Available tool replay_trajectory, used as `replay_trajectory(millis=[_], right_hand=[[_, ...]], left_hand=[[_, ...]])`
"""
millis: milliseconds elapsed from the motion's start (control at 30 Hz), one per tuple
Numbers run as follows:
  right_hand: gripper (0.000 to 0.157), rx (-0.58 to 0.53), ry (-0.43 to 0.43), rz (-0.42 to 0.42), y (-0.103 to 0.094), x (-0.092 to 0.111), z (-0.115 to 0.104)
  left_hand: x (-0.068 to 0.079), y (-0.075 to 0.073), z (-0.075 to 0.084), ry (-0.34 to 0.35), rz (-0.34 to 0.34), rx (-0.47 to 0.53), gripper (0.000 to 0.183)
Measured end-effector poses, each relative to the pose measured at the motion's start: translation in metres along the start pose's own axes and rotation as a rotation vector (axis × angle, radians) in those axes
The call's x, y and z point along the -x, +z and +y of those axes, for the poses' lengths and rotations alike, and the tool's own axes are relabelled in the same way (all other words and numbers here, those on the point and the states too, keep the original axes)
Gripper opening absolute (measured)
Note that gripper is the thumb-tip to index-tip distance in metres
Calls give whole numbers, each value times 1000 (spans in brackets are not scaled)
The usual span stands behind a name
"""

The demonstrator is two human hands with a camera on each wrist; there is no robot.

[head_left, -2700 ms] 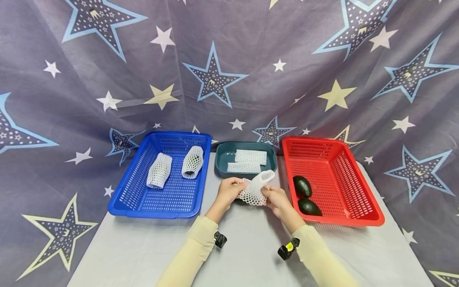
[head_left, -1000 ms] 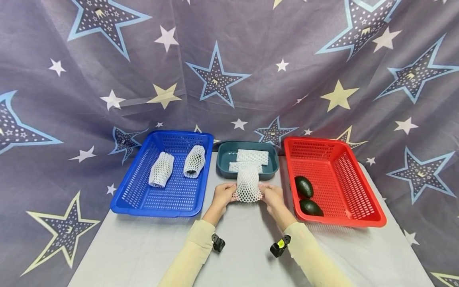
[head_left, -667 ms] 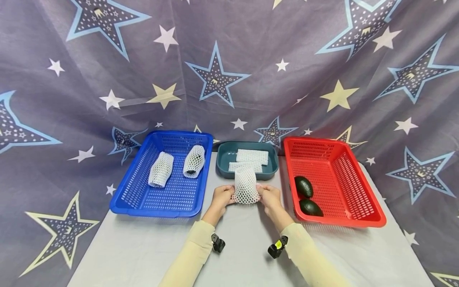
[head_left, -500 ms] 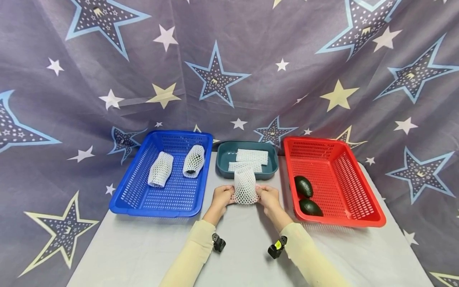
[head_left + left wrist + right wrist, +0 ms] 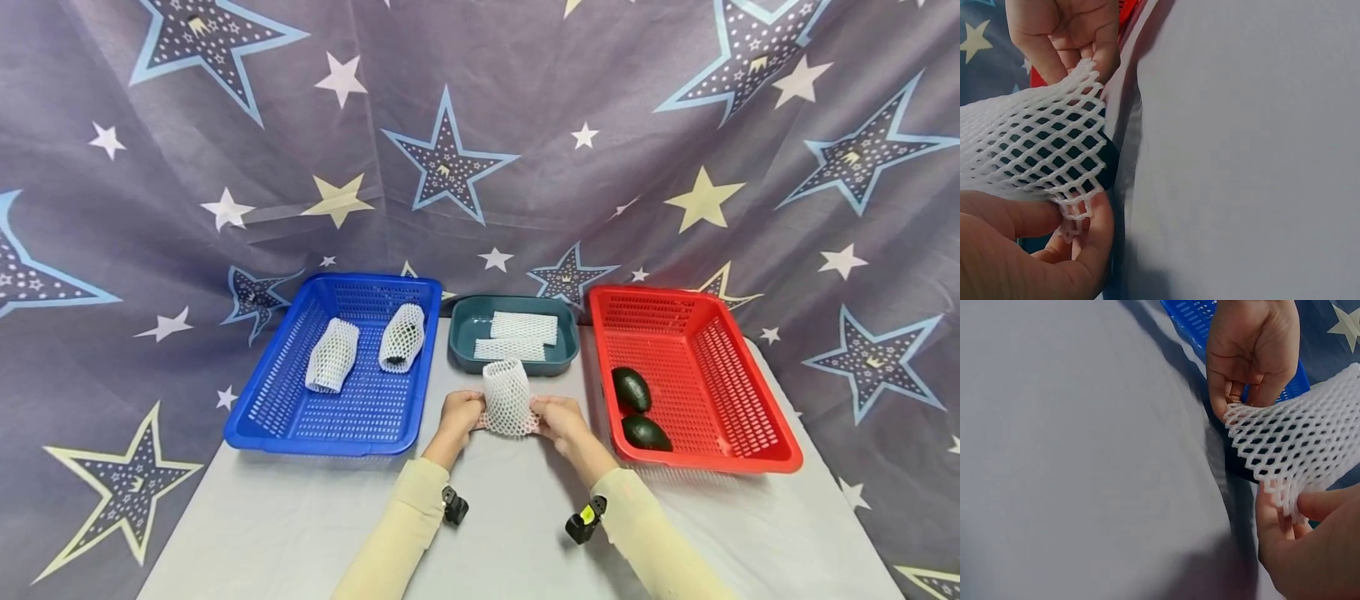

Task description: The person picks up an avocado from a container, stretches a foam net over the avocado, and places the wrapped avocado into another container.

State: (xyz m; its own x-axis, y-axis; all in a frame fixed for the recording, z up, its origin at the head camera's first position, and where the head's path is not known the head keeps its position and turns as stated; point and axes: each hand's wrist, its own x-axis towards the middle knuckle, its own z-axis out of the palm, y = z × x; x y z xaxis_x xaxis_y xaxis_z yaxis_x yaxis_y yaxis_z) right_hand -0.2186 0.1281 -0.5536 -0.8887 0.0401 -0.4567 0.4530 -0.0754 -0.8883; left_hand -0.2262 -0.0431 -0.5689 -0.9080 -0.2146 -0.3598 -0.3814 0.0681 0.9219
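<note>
Between fingers (image 5: pixel 1100 232) tight on its near end — white mesh sleeve (image 5: pixel 507 397), long axis toward teal tray (image 5: pixel 466 327).

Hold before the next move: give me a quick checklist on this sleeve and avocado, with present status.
1. Left hand pinching the net sleeve by its edge: ok.
2. Right hand pinching the opposite side of that edge: ok.
3. Avocado fully covered: not ok; its end pokes past the mesh in both wrist views.
4. Avocado centred inside: cannot tell; the mesh hides its far end.
5. Bare floor in the blue basket, near the two wrapped fruits: ok.
</note>
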Motion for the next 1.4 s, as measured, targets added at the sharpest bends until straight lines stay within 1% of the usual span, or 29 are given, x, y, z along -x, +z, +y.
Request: replay_trajectory(millis=[200, 333, 467, 533, 700, 767, 900, 1000, 1067, 1167, 1233, 1300, 1367, 1400], right_hand=[[24, 58, 26, -41, -1, -2, 0], [25, 95, 48, -98, -1, -3, -1], [24, 122, 64, -115, 0, -4, 1], [23, 140, 55, -99, 2, -4, 1], [18, 194, 7, -27, 7, -5, 2], [16, 228, -12, 9, 9, -5, 2], [17, 339, -65, 86, 12, -7, 3], [16, 397, -104, 133, 15, -9, 4], [19, 369, -119, 143, 16, -9, 4], [28, 280, -148, 136, 18, -9, 3], [33, 217, -175, 111, 18, -8, 3], [34, 190, -195, 79, 18, -8, 3], [36, 185, -213, 36, 17, -7, 3], [38, 187, -218, 14, 17, -7, 3]], left_hand=[[2, -2, 4, -15, 16, -35, 27], [1, -3, 4, -17, 41, -90, 31], [0, -4, 5, -32, 55, -143, 27], [0, -4, 5, -35, 60, -169, 24], [0, -4, 8, -46, 65, -213, 21], [0, -4, 9, -52, 72, -227, 20], [0, -3, 9, -50, 87, -276, 17], [1, -2, 9, -22, 106, -320, 15], [2, -3, 10, 18, 126, -343, 14], [4, -3, 11, 96, 160, -358, 19], [4, -3, 10, 141, 170, -337, 24], [2, -2, 9, 182, 164, -296, 29], [0, -2, 6, 201, 124, -207, 34], [-1, -2, 5, 200, 95, -157, 36]])
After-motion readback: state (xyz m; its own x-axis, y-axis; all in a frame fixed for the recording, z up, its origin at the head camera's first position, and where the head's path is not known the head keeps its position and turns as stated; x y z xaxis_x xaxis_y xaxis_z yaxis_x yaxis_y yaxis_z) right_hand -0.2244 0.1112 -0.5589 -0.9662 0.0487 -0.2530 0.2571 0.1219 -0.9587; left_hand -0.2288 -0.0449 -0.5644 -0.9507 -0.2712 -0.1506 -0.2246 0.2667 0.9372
